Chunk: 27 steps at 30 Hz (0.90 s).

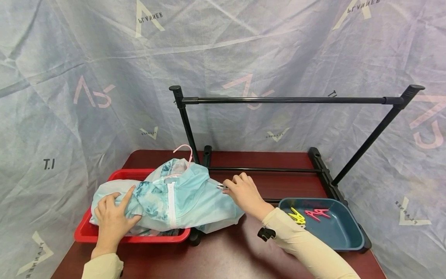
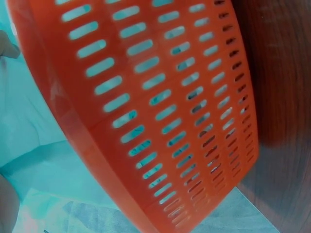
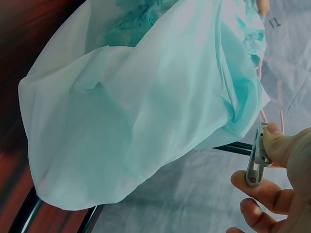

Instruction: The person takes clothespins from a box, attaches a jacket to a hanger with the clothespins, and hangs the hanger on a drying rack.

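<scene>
A light blue and white jacket [image 1: 195,197] with a white zipper lies over the red basket [image 1: 132,239], its right sleeve side spilling past the basket's edge. From its collar sticks up the hook of a pink hanger [image 1: 189,151]. My left hand [image 1: 113,217] rests on the left part of the jacket with fingers spread. At the jacket's right shoulder, my right hand [image 1: 245,195] pinches a grey clothespin [image 3: 257,160] between thumb and index finger. The clothespin's tip points toward the fabric in the head view.
A black garment rack [image 1: 289,100] stands behind, its bar above the table. At the right, a blue tray [image 1: 341,228] holds yellow clothespins [image 1: 297,216] and pink clothespins [image 1: 317,214]. The slotted basket wall [image 2: 146,97] fills the left wrist view. A printed grey sheet [image 1: 223,58] hangs behind.
</scene>
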### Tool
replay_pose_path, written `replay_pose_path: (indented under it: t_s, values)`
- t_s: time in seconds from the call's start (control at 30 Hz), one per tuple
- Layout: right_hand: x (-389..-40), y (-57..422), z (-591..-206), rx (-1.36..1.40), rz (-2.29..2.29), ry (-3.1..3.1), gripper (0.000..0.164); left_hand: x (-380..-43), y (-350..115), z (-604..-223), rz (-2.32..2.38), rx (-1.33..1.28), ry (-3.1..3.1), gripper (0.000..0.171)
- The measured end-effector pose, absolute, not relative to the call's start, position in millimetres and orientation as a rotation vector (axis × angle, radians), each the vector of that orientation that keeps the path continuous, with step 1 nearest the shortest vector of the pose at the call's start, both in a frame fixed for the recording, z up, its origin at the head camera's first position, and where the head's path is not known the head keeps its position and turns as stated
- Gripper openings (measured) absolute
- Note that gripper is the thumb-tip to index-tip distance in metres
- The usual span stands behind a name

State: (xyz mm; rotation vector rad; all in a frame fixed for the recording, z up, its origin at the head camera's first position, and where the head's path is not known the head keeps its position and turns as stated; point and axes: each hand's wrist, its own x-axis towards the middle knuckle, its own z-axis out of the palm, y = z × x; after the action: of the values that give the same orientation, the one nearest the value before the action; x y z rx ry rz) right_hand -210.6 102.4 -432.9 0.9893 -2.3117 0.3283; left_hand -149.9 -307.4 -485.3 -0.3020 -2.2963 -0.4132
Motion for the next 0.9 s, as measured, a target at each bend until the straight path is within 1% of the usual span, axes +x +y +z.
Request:
replay_pose_path:
  t_s: [0.13, 0.27, 0.33, 0.37, 0.5, 0.53, 0.63, 0.8, 0.9]
  values:
    - [-209.9, 99.0, -432.5, 0.993, 0.327, -2.332, 0.021, -149.6, -307.9, -484.7, -0.418, -0.309, -2.304, 0.081]
    - [-209.8, 96.0, -433.4, 1.004, 0.322, -2.338, 0.021, -149.8, -307.2, -484.8, -0.418, -0.311, -2.299, 0.083]
    - [-209.8, 94.6, -433.8, 1.009, 0.314, -2.331, 0.022, -150.2, -306.7, -485.2, -0.412, -0.306, -2.294, 0.088]
    - [-209.8, 93.8, -434.0, 1.011, 0.314, -2.326, 0.023, -150.1, -306.8, -485.4, -0.412, -0.306, -2.294, 0.087]
    - [-207.9, 90.8, -431.5, 1.020, 0.317, -2.320, 0.023, -149.6, -308.5, -485.6, -0.412, -0.312, -2.307, 0.076]
    - [-207.4, 90.0, -430.8, 1.022, 0.315, -2.321, 0.023, -149.4, -308.9, -485.4, -0.411, -0.313, -2.312, 0.078]
    - [-206.8, 87.9, -429.7, 1.027, 0.300, -2.318, 0.023, -149.0, -309.6, -484.7, -0.411, -0.316, -2.319, 0.088]
    - [-206.6, 85.3, -428.7, 1.035, 0.282, -2.301, 0.023, -148.8, -308.9, -484.0, -0.413, -0.313, -2.322, 0.089]
    - [-206.3, 84.4, -428.2, 1.040, 0.283, -2.303, 0.024, -148.5, -308.4, -483.5, -0.410, -0.306, -2.324, 0.094]
